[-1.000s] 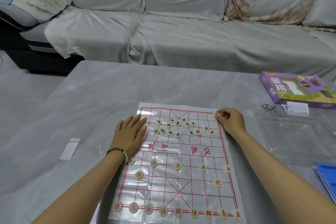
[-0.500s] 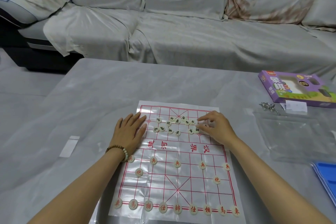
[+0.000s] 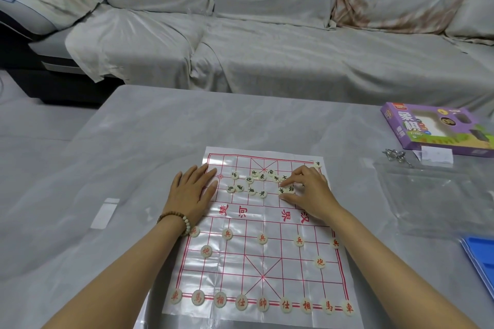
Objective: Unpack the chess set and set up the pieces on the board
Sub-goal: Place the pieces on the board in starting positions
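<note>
While left hand point(image 3: 192, 189) lies flat on board point(image 3: 270, 272), right hand point(image 3: 310, 191) pinches piece point(image 3: 281, 190).

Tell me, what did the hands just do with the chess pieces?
The right hand let go of the corner piece at the far right corner of the board, slid left to the black pile and now pinches a pile piece. The left hand stayed flat on its left edge; the red pieces stayed put.
</note>
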